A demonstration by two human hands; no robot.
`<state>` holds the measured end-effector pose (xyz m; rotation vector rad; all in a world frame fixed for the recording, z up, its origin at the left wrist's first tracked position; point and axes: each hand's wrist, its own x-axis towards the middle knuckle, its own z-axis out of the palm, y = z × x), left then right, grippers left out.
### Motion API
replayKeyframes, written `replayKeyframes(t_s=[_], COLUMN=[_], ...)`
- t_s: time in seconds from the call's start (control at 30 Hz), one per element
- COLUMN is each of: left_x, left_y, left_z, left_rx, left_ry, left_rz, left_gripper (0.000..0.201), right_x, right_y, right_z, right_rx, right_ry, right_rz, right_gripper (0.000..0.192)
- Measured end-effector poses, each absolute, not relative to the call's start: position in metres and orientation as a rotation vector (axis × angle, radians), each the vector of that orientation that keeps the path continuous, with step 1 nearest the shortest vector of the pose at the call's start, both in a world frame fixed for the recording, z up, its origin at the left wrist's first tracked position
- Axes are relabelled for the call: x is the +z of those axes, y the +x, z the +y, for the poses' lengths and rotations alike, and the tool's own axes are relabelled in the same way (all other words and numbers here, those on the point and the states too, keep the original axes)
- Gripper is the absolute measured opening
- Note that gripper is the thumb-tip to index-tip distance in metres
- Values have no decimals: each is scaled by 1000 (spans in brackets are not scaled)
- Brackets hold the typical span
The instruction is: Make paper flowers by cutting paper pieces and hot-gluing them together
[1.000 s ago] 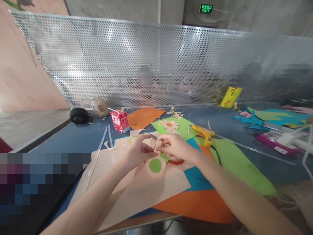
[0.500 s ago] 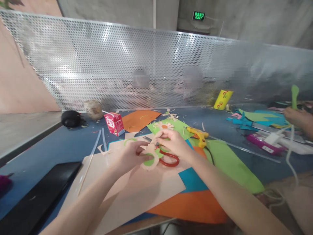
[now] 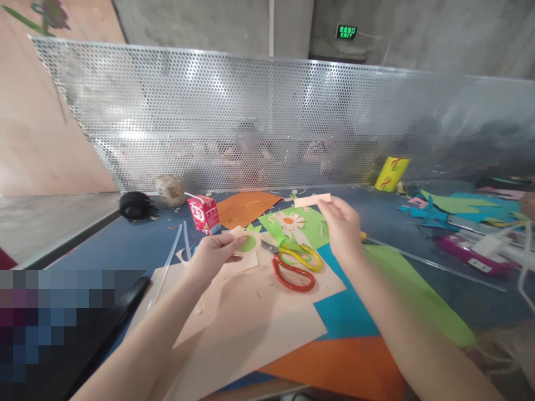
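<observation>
My left hand (image 3: 215, 253) is closed in a pinch on a small paper piece (image 3: 249, 244) with a round green part and a cream part. My right hand (image 3: 343, 225), raised to the right, pinches the end of a short cream paper strip (image 3: 308, 201). Between the hands lies a pair of scissors (image 3: 295, 274) with one red and one yellow handle, blades pointing left, on the paper sheets. Just beyond them a cream paper flower with an orange centre (image 3: 288, 220) rests on green paper. Behind my right hand the yellow glue gun is mostly hidden.
Cream sheets (image 3: 246, 317), blue paper (image 3: 345, 306) and orange paper (image 3: 355, 362) overlap before me. A drink carton (image 3: 204, 214) stands at left, near clear glue sticks (image 3: 172, 259). A purple power strip (image 3: 472, 256) lies right. A perforated metal screen (image 3: 200, 117) runs behind.
My hands have moved apart. The right has risen up and right with the cream strip, uncovering the scissors. The left has shifted slightly up and left with its paper piece. The view has shifted.
</observation>
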<state>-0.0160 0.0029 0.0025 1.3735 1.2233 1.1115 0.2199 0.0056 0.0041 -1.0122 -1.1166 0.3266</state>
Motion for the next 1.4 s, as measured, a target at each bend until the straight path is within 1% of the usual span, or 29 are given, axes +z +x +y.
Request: replayKeyframes(t_s=[0.1,0.17,0.23,0.3,0.4,0.43,0.47,0.53,0.57,0.6,0.67,0.73,0.77,0.83,0.97,1.13,1.23,1.3,1.4], left_x=[-1,-1,0,1,3,3,3,3,3,3,3,2,1,0,-2,0,2,2,-2], left_y=[-13,-12,-10,-10,-9,-8,-7,-5,-5,-4,-4,-5,-6,-7,-6,-2,-1,-1,1], left_z=[2,1,-1,-1,-2,-2,-2,-1,-1,-1,-1,-1,-1,-1,-3,-8,-11,-12,-12], left_rx=[998,1008,1064,1129,1185,1194,1202,1220,1226,1231,1242,1254,1254,1239,1163,1099,1135,1145,1111], left_ry=[1394,1391,1376,1373,1331,1301,1266,1188,1149,1110,1038,991,977,968,1033,1085,1085,1086,1109], left_rz=[1200,1201,1184,1150,1122,1120,1117,1098,1081,1064,1036,1025,1025,1028,993,1021,1048,1042,1062], left_gripper=[31,31,31,33,34,34,34,33,32,31,28,25,23,21,21,31,34,34,28], right_x=[3,3,7,16,34,39,42,43,41,39,34,31,31,31,21,-1,-9,-12,-18], right_y=[225,225,226,230,246,253,260,271,274,276,277,274,272,268,256,222,200,189,181], right_z=[12,13,10,2,-12,-15,-16,-14,-11,-8,-3,-2,-2,-3,3,4,-8,-16,-22], right_rx=[377,416,326,47,-564,-688,-732,-509,-393,-342,-427,-550,-536,-389,-29,524,598,702,867], right_ry=[-985,-989,-984,-966,-943,-902,-825,-831,-916,-1023,-1207,-1273,-1280,-1317,-1418,-1277,-1218,-1222,-1163], right_rz=[-1019,-1009,-1054,-1121,-1116,-1067,-1010,-968,-997,-1052,-1177,-1217,-1201,-1180,-1367,-1580,-1640,-1663,-1611], right_gripper=[23,22,22,21,18,18,16,20,21,20,15,11,11,12,5,4,4,5,8])
